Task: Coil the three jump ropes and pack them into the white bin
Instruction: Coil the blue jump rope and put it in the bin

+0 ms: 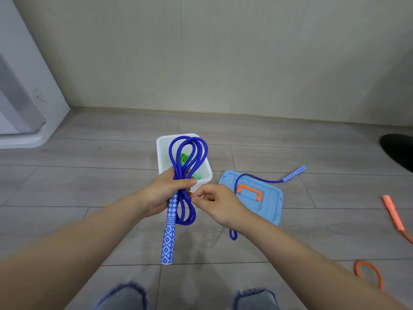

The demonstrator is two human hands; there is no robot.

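**Blue rope half-coiled above the bin**

Grey plank flooring carries everything. Nearest, the left hand grips the blue jump rope at the waist of its loops, one diamond-patterned handle hanging down, so the coil stays bunched. The right hand pinches a braided strand beside it, likely feeding slack. Beyond, the white bin holds a green rope; its pale-blue lid lies alongside, the blue rope's tail crossing it. An orange rope waits by the right edge.
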